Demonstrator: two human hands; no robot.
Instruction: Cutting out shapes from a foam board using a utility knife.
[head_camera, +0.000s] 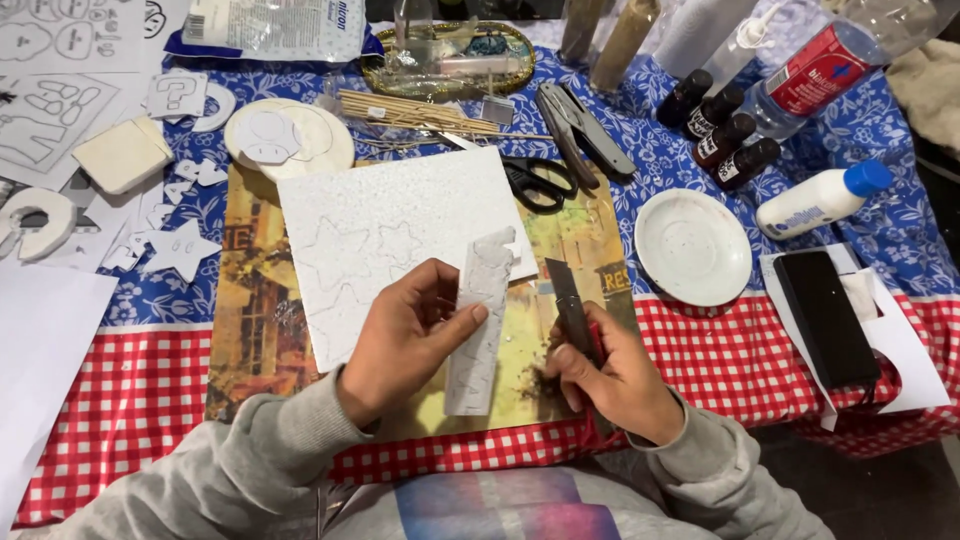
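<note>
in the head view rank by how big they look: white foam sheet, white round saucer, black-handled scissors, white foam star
1. white foam sheet
2. white round saucer
3 and 4. black-handled scissors and white foam star: look alike in size, so unranked.

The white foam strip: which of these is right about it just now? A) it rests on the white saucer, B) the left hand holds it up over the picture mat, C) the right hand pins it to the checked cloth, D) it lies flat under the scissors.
B: the left hand grips the white foam strip above the picture mat, while the right hand holds a cutter knife beside it.
</note>
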